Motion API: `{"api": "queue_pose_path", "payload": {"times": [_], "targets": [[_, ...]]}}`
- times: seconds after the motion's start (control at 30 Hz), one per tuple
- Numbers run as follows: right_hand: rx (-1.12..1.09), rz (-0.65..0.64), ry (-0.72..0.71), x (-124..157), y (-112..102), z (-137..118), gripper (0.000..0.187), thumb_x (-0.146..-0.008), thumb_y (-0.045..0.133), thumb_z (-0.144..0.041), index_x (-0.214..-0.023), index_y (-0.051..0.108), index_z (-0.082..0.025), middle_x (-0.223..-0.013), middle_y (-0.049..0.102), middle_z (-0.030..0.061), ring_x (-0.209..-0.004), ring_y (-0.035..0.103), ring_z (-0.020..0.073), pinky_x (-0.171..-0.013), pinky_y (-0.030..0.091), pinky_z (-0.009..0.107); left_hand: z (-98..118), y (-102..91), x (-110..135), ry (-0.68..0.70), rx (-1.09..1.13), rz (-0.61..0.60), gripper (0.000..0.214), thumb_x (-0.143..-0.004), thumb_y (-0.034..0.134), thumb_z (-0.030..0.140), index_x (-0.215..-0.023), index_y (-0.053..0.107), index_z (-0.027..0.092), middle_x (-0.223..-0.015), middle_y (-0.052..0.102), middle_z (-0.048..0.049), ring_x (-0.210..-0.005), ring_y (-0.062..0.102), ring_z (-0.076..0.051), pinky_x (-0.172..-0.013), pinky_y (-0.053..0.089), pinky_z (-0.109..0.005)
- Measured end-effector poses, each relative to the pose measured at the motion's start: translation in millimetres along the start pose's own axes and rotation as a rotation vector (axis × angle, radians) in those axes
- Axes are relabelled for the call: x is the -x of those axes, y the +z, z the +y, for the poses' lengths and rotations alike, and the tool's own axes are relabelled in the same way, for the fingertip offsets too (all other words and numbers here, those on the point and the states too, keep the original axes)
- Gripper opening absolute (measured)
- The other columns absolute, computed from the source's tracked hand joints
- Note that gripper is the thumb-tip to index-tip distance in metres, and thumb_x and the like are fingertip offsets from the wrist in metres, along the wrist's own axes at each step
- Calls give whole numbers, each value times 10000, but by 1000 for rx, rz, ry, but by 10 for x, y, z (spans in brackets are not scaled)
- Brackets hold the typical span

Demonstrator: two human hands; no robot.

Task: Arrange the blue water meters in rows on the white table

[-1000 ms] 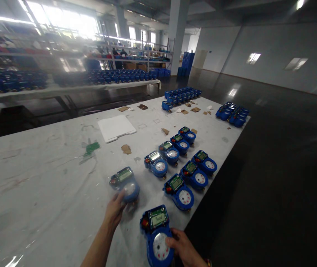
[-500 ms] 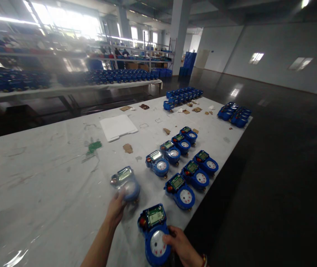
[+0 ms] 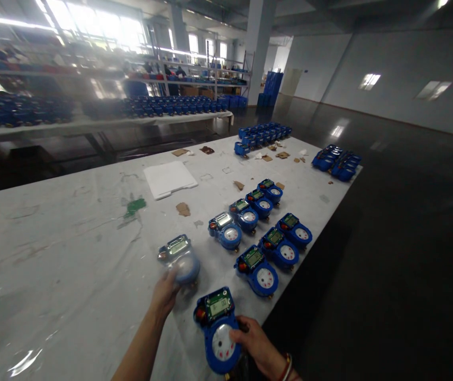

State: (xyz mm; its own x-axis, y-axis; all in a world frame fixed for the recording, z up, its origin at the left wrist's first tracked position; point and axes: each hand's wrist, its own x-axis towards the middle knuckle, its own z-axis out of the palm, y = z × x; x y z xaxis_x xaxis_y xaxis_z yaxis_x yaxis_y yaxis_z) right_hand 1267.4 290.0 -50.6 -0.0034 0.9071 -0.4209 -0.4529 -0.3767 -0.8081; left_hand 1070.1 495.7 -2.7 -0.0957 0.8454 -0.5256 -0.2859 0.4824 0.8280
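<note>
My right hand point(image 3: 256, 341) grips a blue water meter point(image 3: 222, 330) at the table's near edge, thumb on its white dial. Its top shows a green circuit board and a lit display with characters. My left hand point(image 3: 166, 291) is closed on the lower side of another blue water meter point(image 3: 179, 259), whose dial is hazy with glare and whose display looks blank. Some fingers of that hand are hidden beneath the meter. Just beyond, two rows of similar meters lie face up, the nearest being one water meter point(image 3: 256, 270) on the right and one meter point(image 3: 225, 231) on the left.
The white-covered table point(image 3: 71, 238) bears a white sheet stack point(image 3: 170, 180), a cardboard scrap point(image 3: 182, 209) and a green stain. More meters point(image 3: 264, 136) stand at the far end, with another group point(image 3: 336, 161) at the right corner. A second table point(image 3: 151, 119) full of meters stands behind.
The meter in my right hand has shifted slightly up and left, and its display now shows clearer characters. My left hand and its meter stay nearly in place.
</note>
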Motion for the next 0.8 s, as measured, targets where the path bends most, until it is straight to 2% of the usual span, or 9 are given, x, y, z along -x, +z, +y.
{"api": "queue_pose_path", "payload": {"times": [0.13, 0.4, 0.5, 0.63, 0.8], "targets": [[19, 13, 21, -12, 29, -19, 638, -548, 840, -483, -1015, 666, -85, -1005, 696, 136, -900, 646, 273, -804, 475, 384, 53, -22, -3, -33, -19, 91, 159, -816, 665, 232, -951, 638, 153, -892, 630, -10, -691, 578, -109, -547, 470, -229], [58, 4, 8, -124, 106, -25, 746, -499, 851, -526, -1056, 657, -70, -1047, 686, 155, -981, 627, 286, -828, 461, 370, 105, -92, 85, -6, 6, 81, 54, -826, 643, 190, -857, 630, 148, -816, 623, 7, -601, 546, -82, -537, 448, -213], [73, -25, 8, -156, 142, -41, 729, -519, 847, -518, -1054, 653, -63, -1044, 687, 163, -963, 633, 286, -806, 465, 365, 119, -87, 123, -3, 2, 76, 78, -815, 654, 211, -864, 644, 152, -826, 629, 1, -624, 552, -87, -543, 449, -212], [85, -31, -5, -184, 185, -53, 752, -526, 840, -542, -1082, 639, -77, -1078, 680, 151, -1020, 619, 293, -876, 464, 385, 126, -79, 149, 6, -5, 52, 115, -796, 676, 233, -873, 649, 151, -902, 656, -26, -681, 575, -103, -561, 453, -212], [108, -55, -7, -223, 185, -26, 785, -490, 855, -536, -1080, 622, -74, -1065, 685, 150, -1021, 618, 309, -903, 471, 417, 64, -135, 92, 32, 1, 7, 223, -846, 636, 355, -981, 671, 181, -1025, 665, -39, -800, 599, -118, -624, 484, -212]]}}
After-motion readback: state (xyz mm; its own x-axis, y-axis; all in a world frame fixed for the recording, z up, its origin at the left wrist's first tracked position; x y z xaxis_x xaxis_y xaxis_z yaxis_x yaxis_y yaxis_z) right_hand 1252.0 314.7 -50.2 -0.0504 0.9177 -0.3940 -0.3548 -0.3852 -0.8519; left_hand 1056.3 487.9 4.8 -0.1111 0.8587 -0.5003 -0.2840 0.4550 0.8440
